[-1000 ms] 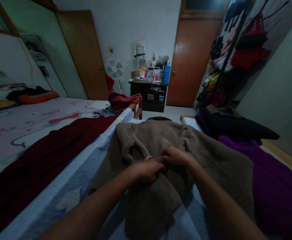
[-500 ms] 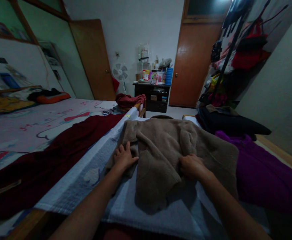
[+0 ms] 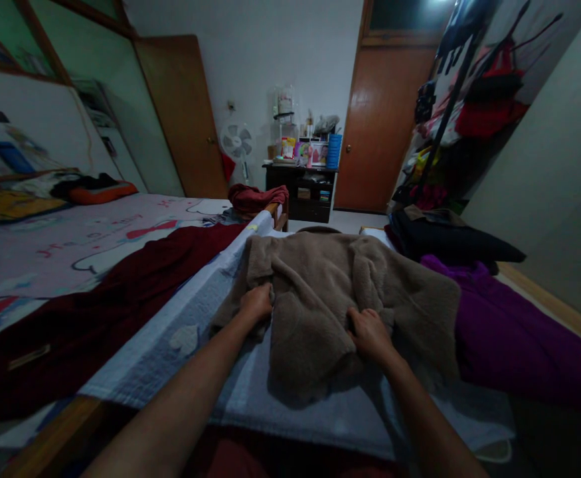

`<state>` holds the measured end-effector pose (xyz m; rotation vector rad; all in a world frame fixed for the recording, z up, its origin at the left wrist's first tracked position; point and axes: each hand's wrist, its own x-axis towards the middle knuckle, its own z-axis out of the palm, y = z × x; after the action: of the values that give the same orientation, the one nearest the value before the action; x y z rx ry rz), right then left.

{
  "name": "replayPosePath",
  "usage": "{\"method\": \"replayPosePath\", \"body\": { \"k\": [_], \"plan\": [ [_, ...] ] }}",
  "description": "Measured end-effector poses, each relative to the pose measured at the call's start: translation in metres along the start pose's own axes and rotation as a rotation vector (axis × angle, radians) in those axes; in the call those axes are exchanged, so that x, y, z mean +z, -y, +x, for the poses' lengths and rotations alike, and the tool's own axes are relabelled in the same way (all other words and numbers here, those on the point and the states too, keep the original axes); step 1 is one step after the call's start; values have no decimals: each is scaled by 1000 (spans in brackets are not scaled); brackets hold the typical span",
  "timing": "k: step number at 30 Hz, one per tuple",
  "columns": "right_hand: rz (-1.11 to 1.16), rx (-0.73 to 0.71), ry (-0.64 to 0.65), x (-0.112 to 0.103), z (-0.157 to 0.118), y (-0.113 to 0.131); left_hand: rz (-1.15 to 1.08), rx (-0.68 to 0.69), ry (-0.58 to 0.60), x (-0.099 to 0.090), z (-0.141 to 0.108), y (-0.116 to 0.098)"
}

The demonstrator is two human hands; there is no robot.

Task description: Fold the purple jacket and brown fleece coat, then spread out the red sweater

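A brown fleecy jacket (image 3: 310,352) lies in loose folds on the pale blue bed cover (image 3: 250,411). My left hand (image 3: 257,304) is closed on the cloth at the jacket's left edge, with the fingertips partly hidden. On the right side, my right hand (image 3: 368,332) grips the same garment near its lower middle, its fingers curled into the fabric. One sleeve hangs between the two hands, toward me. The other side of the jacket spreads out past my right hand.
A purple garment (image 3: 524,332) lies on the right, below a stack of dark folded clothes (image 3: 449,236). Dark red clothing (image 3: 105,299) stretches along the left bed. Farther back stand a black cabinet (image 3: 295,192), a fan (image 3: 238,141) and a wooden door (image 3: 382,126).
My left hand was spread flat on the jacket and has now closed on its edge. My right hand has shifted slightly left, and the cloth on the right is drawn in a little.
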<state>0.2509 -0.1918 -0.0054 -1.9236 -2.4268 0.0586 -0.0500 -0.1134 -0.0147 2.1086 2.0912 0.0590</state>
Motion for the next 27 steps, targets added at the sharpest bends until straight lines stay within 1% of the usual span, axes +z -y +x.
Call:
{"method": "replayPosePath", "body": {
  "k": [2, 4, 6, 10, 12, 13, 15, 17, 19, 20, 21, 23, 24, 25, 27],
  "plan": [
    [8, -3, -4, 0, -1, 0, -3, -25, 11, -1, 2, 0],
    [13, -3, -5, 0, -1, 1, -4, -55, -10, 0, 3, 2],
    [17, 5, -7, 0, -1, 1, -23, -99, -70, 5, 3, 4],
    [34, 32, -2, 2, -1, 1, -181, -168, -171, 11, 5, 11],
    [45, 39, -2, 3, -1, 1, -243, -171, -213, 6, 7, 11],
    [48, 41, -2, 3, -1, 1, -273, -167, -246, 0, 9, 11],
    [50, 47, 0, 4, -1, 0, -355, -152, -348, -17, 12, 9],
    [51, 55, -2, 5, 0, 0, -410, -137, -476, -42, 17, 7],
    [55, 60, -5, 6, 0, 0, -370, -111, -617, -71, 22, 8],
    [58, 61, -6, 7, 1, -1, -327, -77, -678, -85, 25, 10],
    [60, 60, -7, 7, 1, -1, -273, -32, -714, -100, 28, 13],
    [61, 60, -5, 8, 1, -1, -163, 63, -750, -126, 33, 21],
    [61, 63, -2, 8, 1, -1, -121, 127, -743, -137, 35, 26],
    [60, 66, 1, 8, 1, -1, -107, 149, -742, -147, 37, 32],
    [65, 69, 4, 8, 1, -1, -65, 238, -721, -160, 39, 44]
  ]
}}
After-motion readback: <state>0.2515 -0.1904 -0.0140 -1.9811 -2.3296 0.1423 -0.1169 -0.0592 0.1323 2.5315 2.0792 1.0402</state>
